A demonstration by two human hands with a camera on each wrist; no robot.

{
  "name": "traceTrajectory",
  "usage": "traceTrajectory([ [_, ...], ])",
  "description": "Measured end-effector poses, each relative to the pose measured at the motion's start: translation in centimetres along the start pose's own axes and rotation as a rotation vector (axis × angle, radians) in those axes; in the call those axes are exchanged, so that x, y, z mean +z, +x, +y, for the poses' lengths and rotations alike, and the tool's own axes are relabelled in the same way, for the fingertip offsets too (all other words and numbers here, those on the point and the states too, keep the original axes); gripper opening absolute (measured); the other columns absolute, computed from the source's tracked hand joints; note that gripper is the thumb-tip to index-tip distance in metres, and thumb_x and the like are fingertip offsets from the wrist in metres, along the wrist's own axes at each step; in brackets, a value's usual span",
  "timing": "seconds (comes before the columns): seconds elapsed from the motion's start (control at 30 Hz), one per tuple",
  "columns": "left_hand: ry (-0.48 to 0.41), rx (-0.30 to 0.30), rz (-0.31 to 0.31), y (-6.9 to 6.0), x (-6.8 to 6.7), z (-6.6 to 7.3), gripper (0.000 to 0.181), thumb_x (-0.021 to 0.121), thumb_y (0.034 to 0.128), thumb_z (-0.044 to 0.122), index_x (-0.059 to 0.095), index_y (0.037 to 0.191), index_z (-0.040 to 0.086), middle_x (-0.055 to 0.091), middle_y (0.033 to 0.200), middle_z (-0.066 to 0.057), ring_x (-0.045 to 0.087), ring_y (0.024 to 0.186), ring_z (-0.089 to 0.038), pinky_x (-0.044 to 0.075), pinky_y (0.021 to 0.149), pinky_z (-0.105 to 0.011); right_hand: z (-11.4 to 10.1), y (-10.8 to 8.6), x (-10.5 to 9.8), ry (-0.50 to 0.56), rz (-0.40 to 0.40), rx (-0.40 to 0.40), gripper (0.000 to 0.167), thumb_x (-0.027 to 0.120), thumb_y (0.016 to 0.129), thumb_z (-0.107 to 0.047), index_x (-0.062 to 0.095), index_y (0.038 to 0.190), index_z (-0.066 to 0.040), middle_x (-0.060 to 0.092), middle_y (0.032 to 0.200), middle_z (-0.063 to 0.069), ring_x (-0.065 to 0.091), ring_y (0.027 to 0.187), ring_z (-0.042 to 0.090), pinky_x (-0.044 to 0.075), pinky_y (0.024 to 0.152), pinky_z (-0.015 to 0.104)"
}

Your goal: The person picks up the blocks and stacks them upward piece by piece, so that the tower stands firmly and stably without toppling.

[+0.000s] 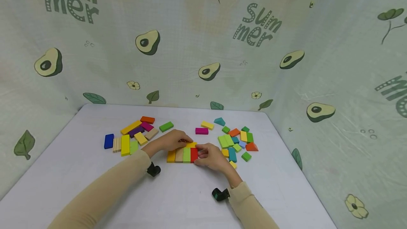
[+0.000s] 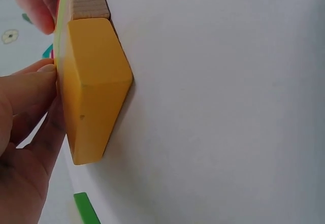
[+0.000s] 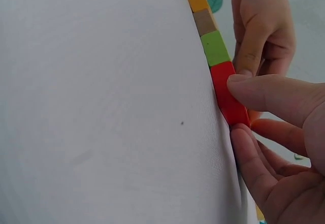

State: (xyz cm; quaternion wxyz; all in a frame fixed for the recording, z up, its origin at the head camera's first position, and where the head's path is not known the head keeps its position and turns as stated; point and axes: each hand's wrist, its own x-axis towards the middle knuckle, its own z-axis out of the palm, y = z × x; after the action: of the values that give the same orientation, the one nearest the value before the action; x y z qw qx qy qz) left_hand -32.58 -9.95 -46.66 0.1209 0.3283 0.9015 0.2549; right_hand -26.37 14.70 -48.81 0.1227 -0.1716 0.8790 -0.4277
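Four-colour row on the table: an orange-yellow block (image 1: 171, 156), a bare wood block (image 1: 179, 155), a light green block (image 1: 186, 155) and a red block (image 1: 194, 155) lie side by side, touching. Behind them a yellow block (image 1: 191, 145) lies crosswise, partly covered by fingers. My left hand (image 1: 171, 140) reaches over the row's back left and holds the yellow block with its fingertips; its exact grip is partly hidden. At the right end, my right hand (image 1: 213, 156) holds the red block (image 3: 228, 94), thumb on its face and fingers against its side.
Loose blocks lie to the left, among them a blue block (image 1: 108, 141) and a purple block (image 1: 136, 131). A green block (image 1: 166, 126) and a magenta block (image 1: 201, 130) lie behind the row. Smaller pieces, including an orange triangle (image 1: 252, 147), are scattered right. Printed cloth hangs behind.
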Motion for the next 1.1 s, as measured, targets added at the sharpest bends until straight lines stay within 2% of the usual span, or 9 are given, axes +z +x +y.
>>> traceTrajectory([
  [0.17, -0.004, -0.001, 0.004, 0.1, 0.1, 0.0, 0.033, 0.064, 0.107, 0.011, 0.073, 0.138, 0.014, 0.072, 0.131, -0.005, 0.064, 0.125, -0.026, 0.051, 0.113, -0.048, -0.1, -0.1, 0.0, 0.006, 0.001, 0.012, 0.063, 0.086, 0.092, -0.022, 0.062, 0.149, -0.009, 0.067, 0.123, 0.006, 0.068, 0.107, 0.018, 0.063, 0.093, 0.033],
  [0.33, -0.016, -0.047, 0.032, -0.3, -0.2, -0.8, 0.034, 0.066, 0.1063, 0.016, 0.071, 0.14, 0.018, 0.071, 0.129, -0.002, 0.064, 0.116, -0.022, 0.056, 0.106, -0.044, 0.0, -0.1, 0.0, 0.003, 0.0, 0.005, 0.063, 0.086, 0.092, -0.021, 0.062, 0.148, -0.009, 0.067, 0.125, 0.006, 0.068, 0.108, 0.019, 0.063, 0.094, 0.034],
  [0.4, -0.015, -0.083, 0.064, -0.9, -0.6, -1.4, 0.036, 0.068, 0.1058, 0.019, 0.069, 0.142, 0.019, 0.069, 0.129, -0.002, 0.063, 0.114, -0.022, 0.058, 0.103, -0.043, 0.1, 0.0, 0.0, 0.003, 0.0, -0.003, 0.063, 0.086, 0.092, -0.021, 0.062, 0.148, -0.009, 0.067, 0.125, 0.006, 0.068, 0.108, 0.019, 0.062, 0.094, 0.034],
  [0.53, 0.047, -0.133, 0.166, -2.5, -2.0, -3.0, 0.041, 0.072, 0.1031, 0.02, 0.067, 0.143, 0.016, 0.068, 0.131, -0.008, 0.063, 0.115, -0.026, 0.059, 0.1, -0.045, 0.0, 0.0, 0.0, 0.007, 0.0, -0.008, 0.063, 0.087, 0.091, -0.021, 0.062, 0.149, -0.008, 0.066, 0.128, 0.006, 0.068, 0.109, 0.019, 0.062, 0.095, 0.034],
  [0.7, 0.08, -0.2, 0.288, -5.0, -3.7, -5.1, 0.045, 0.078, 0.0978, 0.015, 0.067, 0.141, 0.009, 0.066, 0.135, -0.017, 0.065, 0.113, -0.032, 0.058, 0.101, -0.053, -0.1, -0.1, 0.0, -0.002, 0.005, -0.007, 0.064, 0.087, 0.092, -0.02, 0.061, 0.149, -0.009, 0.066, 0.128, 0.006, 0.068, 0.109, 0.018, 0.062, 0.095, 0.033],
  [0.8, 0.1, -0.229, 0.338, -6.4, -4.2, -6.3, 0.046, 0.08, 0.095, 0.013, 0.067, 0.138, 0.005, 0.063, 0.14, -0.022, 0.064, 0.117, -0.037, 0.055, 0.105, -0.059, 0.0, -0.1, 0.0, -0.001, 0.003, -0.008, 0.064, 0.086, 0.092, -0.021, 0.061, 0.149, -0.009, 0.066, 0.127, 0.006, 0.068, 0.109, 0.019, 0.062, 0.094, 0.032],
  [0.93, 0.133, -0.255, 0.344, -7.5, -4.3, -7.3, 0.047, 0.084, 0.092, 0.015, 0.068, 0.134, 0.003, 0.064, 0.134, -0.022, 0.061, 0.116, -0.038, 0.052, 0.107, -0.062, 0.2, -0.1, 0.1, 0.004, 0.003, -0.006, 0.064, 0.086, 0.092, -0.021, 0.061, 0.15, -0.009, 0.066, 0.127, 0.006, 0.067, 0.11, 0.018, 0.062, 0.094, 0.032],
  [1.1, 0.151, -0.273, 0.311, -8.0, -4.2, -7.7, 0.044, 0.086, 0.0904, 0.017, 0.07, 0.129, 0.003, 0.069, 0.117, -0.015, 0.059, 0.103, -0.033, 0.055, 0.098, -0.055, 0.3, 0.0, 0.2, 0.011, 0.003, -0.009, 0.064, 0.086, 0.092, -0.021, 0.061, 0.149, -0.009, 0.066, 0.128, 0.006, 0.067, 0.11, 0.019, 0.062, 0.094, 0.032],
])
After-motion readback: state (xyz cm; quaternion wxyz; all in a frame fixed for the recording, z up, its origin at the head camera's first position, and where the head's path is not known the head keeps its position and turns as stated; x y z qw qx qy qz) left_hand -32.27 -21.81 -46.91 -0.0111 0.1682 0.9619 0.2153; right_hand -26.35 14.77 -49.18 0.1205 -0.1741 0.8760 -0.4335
